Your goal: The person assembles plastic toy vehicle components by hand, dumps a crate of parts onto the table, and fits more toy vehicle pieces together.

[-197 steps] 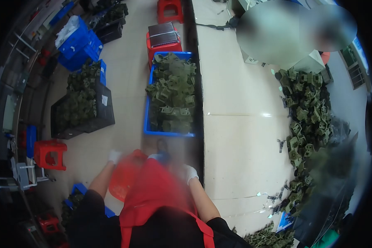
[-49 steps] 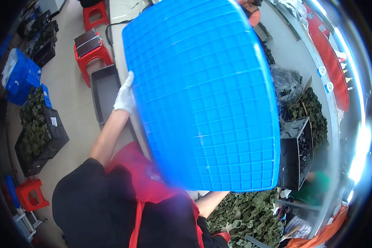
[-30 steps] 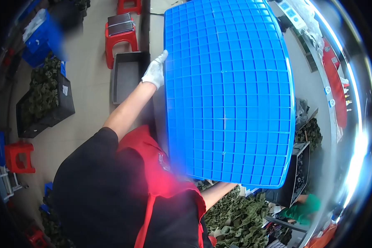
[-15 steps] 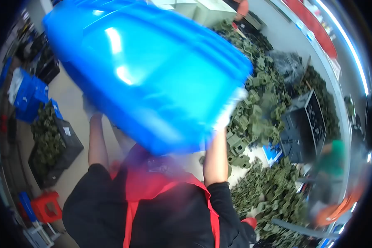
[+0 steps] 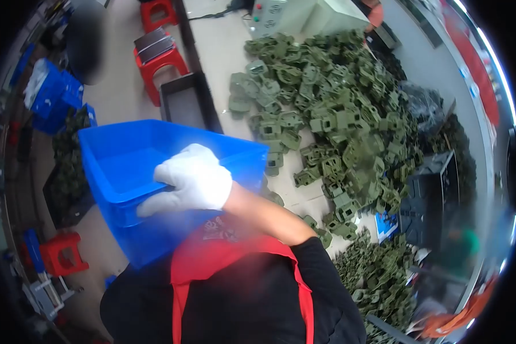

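A blue plastic bin (image 5: pixel 172 235) hangs tilted in front of my body, its open top facing up and its visible inside bare. My right hand (image 5: pixel 195 180), in a white glove, is closed over the bin's near rim, thumb and fingers astride the edge. My left hand is out of sight, and neither it nor its forearm shows. Beyond the bin, to the right, lies a large heap of olive-green parts (image 5: pixel 350 120) on the pale floor.
Red stools (image 5: pixel 160 60) and a dark tray (image 5: pixel 189 103) stand ahead. At left are blue bins (image 5: pixel 51 97), a dark crate (image 5: pixel 63 200) of green parts and a red stool (image 5: pixel 63 252). A black crate (image 5: pixel 427 200) and smaller green parts (image 5: pixel 378 275) lie right.
The blue bin has come down and left, turning from its underside to its open top. My right hand has moved left with it. My left forearm has gone out of sight.
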